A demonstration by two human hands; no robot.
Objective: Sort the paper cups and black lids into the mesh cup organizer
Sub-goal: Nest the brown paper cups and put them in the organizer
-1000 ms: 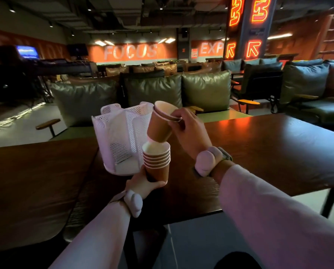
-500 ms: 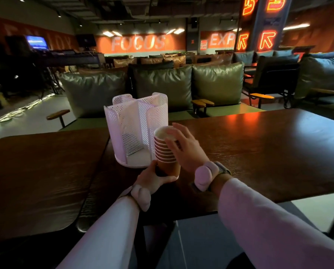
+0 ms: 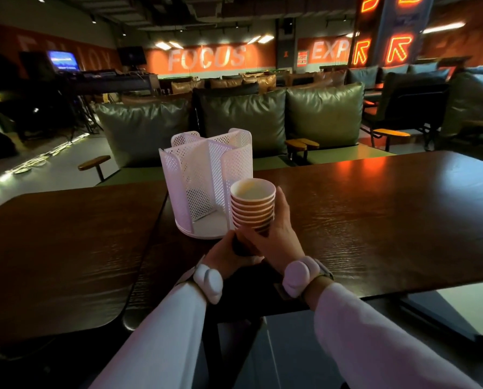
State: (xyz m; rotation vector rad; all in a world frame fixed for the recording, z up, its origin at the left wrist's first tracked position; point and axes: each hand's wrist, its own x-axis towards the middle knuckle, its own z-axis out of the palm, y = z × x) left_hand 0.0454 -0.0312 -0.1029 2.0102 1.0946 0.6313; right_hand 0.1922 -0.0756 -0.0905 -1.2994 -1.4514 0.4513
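lounge café | neon arrow signs | cushioned sofas | dark tables

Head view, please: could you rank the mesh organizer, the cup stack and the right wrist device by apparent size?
1. mesh organizer
2. cup stack
3. right wrist device, though nearness to the camera inflates it.

Upright nested brown cup stack just beside white mesh organizer.

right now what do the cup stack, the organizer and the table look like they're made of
Cup stack: paper, matte brown walls, rolled pale rims, white inside.
Organizer: probably white-coated perforated metal, given the even holes; plastic is possible.
Table: dark wood or wood veneer; grain lines show and a semi-gloss top reflects the orange light.
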